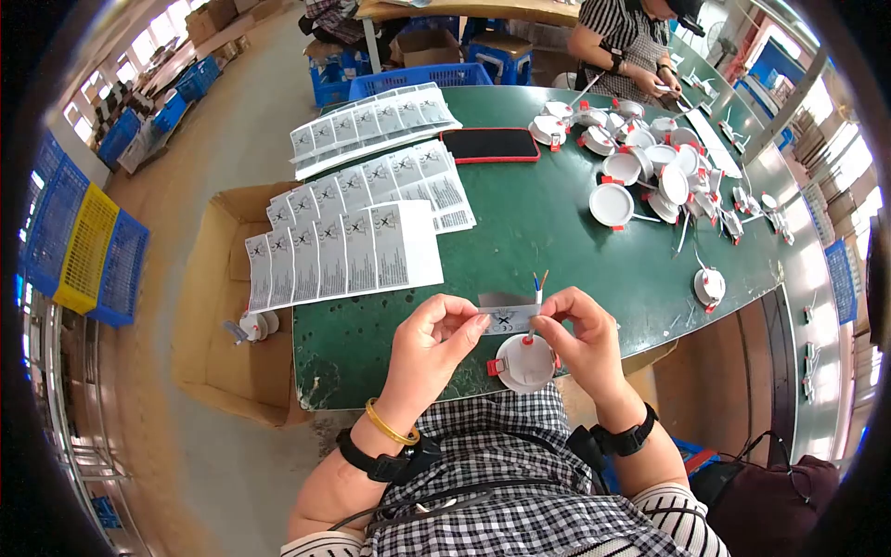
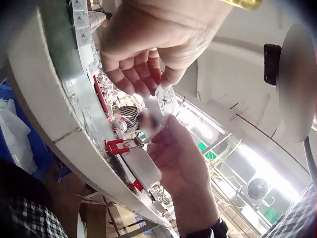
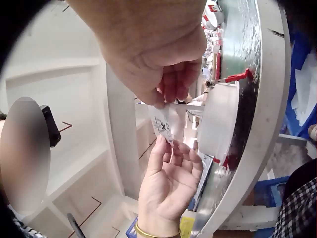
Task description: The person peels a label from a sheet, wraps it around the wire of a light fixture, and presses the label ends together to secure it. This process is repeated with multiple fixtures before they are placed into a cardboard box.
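A small printed silver-grey label (image 1: 508, 321) is stretched between both hands over the front of the table. My left hand (image 1: 422, 348) pinches its left end between thumb and forefinger. At the other end, my right hand (image 1: 585, 339) pinches the label against the white cable (image 1: 538, 297), whose blue and brown wire tips stick up. Just below lies a round white downlight (image 1: 527, 367) with red clips, at the table's front edge. The right wrist view shows the label (image 3: 161, 124) taut between the fingertips, beside the downlight (image 3: 216, 121).
Sheets of labels (image 1: 325, 251) lie at the left of the green table (image 1: 520, 223), beside a red-edged phone (image 1: 492, 145). Many white downlights (image 1: 664, 176) are heaped at the right. A cardboard box (image 1: 209, 325) stands at the left; another person (image 1: 622, 46) works opposite.
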The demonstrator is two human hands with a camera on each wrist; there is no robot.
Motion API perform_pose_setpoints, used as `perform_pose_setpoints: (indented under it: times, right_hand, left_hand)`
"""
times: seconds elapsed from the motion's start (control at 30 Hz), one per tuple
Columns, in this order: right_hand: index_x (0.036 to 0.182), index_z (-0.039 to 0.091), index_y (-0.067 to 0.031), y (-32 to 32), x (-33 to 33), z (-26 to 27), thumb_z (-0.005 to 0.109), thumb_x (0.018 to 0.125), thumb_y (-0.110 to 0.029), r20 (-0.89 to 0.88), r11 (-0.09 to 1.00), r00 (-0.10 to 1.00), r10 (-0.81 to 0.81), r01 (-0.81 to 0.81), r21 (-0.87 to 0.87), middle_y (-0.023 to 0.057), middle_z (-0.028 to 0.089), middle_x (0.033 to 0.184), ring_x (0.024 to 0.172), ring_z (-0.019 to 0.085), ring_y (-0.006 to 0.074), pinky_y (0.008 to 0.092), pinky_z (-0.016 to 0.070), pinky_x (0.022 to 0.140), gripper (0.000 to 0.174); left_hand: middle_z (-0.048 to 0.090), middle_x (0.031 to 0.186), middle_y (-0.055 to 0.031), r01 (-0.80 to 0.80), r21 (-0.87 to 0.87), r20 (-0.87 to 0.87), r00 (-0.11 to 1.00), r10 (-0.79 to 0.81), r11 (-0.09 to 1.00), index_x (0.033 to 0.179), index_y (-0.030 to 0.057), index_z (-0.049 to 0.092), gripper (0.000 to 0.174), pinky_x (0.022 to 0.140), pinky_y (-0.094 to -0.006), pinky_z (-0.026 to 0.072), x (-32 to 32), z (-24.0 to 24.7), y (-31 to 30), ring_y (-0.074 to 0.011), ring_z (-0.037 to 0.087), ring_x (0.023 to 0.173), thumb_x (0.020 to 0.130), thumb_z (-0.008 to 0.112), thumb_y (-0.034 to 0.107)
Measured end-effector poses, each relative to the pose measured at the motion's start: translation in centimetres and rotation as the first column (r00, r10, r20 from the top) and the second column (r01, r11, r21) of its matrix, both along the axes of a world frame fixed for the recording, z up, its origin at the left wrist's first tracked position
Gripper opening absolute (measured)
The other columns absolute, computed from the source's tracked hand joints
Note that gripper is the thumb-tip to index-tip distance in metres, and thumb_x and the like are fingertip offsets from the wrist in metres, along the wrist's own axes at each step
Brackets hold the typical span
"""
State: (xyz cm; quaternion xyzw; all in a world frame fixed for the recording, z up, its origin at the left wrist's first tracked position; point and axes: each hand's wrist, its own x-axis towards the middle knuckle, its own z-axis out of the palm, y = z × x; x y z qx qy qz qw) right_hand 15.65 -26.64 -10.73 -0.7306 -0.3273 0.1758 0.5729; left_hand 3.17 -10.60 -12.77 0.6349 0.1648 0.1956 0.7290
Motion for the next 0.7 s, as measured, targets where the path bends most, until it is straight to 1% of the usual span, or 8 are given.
perform_pose_setpoints:
  times: [0.03, 0.1, 0.13, 0.2, 0.37, 0.53, 0.6, 0.7]
  right_hand:
    - [0.087, 0.061, -0.0020, 0.1, 0.1, -0.1, 0.069, 0.083, -0.005, -0.020, 1.000, 1.000, -0.001, 0.001, 0.025, 0.0021, 0.061, 0.079, 0.071, 0.060, 0.0101, 0.0238, 0.0467, 0.066, 0.010]
    - [0.087, 0.061, -0.0019, 0.2, 0.1, -0.4, 0.069, 0.083, -0.006, -0.037, 0.999, 0.999, 0.002, 0.000, 0.051, 0.0015, 0.061, 0.079, 0.072, 0.060, 0.0096, 0.0231, 0.0467, 0.065, 0.010]
    - [0.087, 0.060, -0.0018, 0.2, 0.2, -0.4, 0.069, 0.083, -0.006, -0.049, 0.998, 0.999, 0.009, -0.006, 0.065, 0.0011, 0.061, 0.079, 0.072, 0.059, 0.0089, 0.0224, 0.0467, 0.065, 0.010]
    - [0.087, 0.060, -0.0017, 0.2, 0.3, -0.7, 0.069, 0.083, -0.006, -0.058, 0.997, 0.998, 0.018, -0.013, 0.079, 0.0007, 0.061, 0.080, 0.073, 0.059, 0.0082, 0.0217, 0.0466, 0.065, 0.010]
    - [0.090, 0.060, -0.0021, 0.0, 0.5, -1.0, 0.068, 0.084, -0.007, -0.170, 0.998, 0.985, 0.012, -0.002, 0.056, -0.0002, 0.061, 0.080, 0.072, 0.057, 0.0063, 0.0212, 0.0463, 0.064, 0.011]
    - [0.089, 0.059, -0.0021, 0.3, 0.0, -0.8, 0.067, 0.085, -0.007, -0.151, 0.997, 0.988, -0.024, 0.034, 0.063, -0.0006, 0.061, 0.079, 0.072, 0.056, 0.0060, 0.0213, 0.0458, 0.063, 0.010]
    - [0.089, 0.059, -0.0020, 0.3, 0.0, -1.0, 0.066, 0.085, -0.006, -0.153, 0.997, 0.988, -0.026, 0.038, 0.071, -0.0006, 0.061, 0.078, 0.071, 0.056, 0.0060, 0.0213, 0.0458, 0.063, 0.009]
    - [0.087, 0.059, -0.0018, 0.2, 0.3, -2.0, 0.066, 0.084, -0.006, -0.110, 0.994, 0.993, -0.052, 0.062, 0.092, -0.0003, 0.061, 0.077, 0.071, 0.056, 0.0068, 0.0217, 0.0461, 0.063, 0.008]
  left_hand:
    - [0.063, 0.092, -0.0008, -0.003, -0.001, 0.004, 1.000, 0.003, 1.000, 0.095, 0.0021, 0.059, 0.012, 0.073, -0.0200, 0.0464, 0.2, 0.0, 0.0, -0.0052, 0.056, 0.082, 0.089, 0.066, 0.010]
    - [0.063, 0.093, -0.0012, -0.009, -0.144, 0.133, 0.991, 0.028, 0.990, 0.095, 0.0020, 0.059, 0.011, 0.074, -0.0197, 0.0463, 0.7, 0.0, -0.1, -0.0048, 0.055, 0.082, 0.089, 0.066, 0.009]
    - [0.063, 0.093, -0.0012, -0.011, -0.144, 0.135, 0.990, 0.031, 0.989, 0.095, 0.0020, 0.059, 0.011, 0.074, -0.0197, 0.0463, 0.7, -0.1, 0.0, -0.0048, 0.055, 0.082, 0.089, 0.066, 0.009]
    - [0.064, 0.095, -0.0022, 0.010, -0.131, 0.057, 0.998, -0.002, 0.991, 0.094, 0.0017, 0.059, 0.010, 0.074, -0.0194, 0.0466, 0.8, -0.6, 0.3, -0.0047, 0.055, 0.083, 0.089, 0.065, 0.008]
    - [0.063, 0.094, -0.0019, 0.001, -0.153, 0.085, 0.996, 0.012, 0.988, 0.092, 0.0019, 0.059, 0.008, 0.075, -0.0192, 0.0470, 1.2, -0.6, 0.1, -0.0043, 0.055, 0.082, 0.089, 0.065, 0.006]
    - [0.062, 0.094, -0.0026, -0.014, -0.183, 0.098, 0.995, 0.032, 0.983, 0.092, 0.0025, 0.058, 0.008, 0.075, -0.0193, 0.0472, 1.2, -0.7, -0.2, -0.0041, 0.055, 0.082, 0.088, 0.065, 0.005]
    - [0.063, 0.097, -0.0039, -0.014, -0.187, 0.107, 0.994, 0.034, 0.982, 0.091, 0.0029, 0.057, 0.008, 0.076, -0.0199, 0.0474, 1.3, -0.9, -0.3, -0.0044, 0.055, 0.083, 0.088, 0.065, 0.004]
    - [0.063, 0.098, -0.0049, 0.003, -0.204, 0.101, 0.995, 0.018, 0.979, 0.091, 0.0034, 0.057, 0.008, 0.077, -0.0206, 0.0475, 1.4, -1.0, -0.5, -0.0047, 0.055, 0.084, 0.088, 0.064, 0.004]
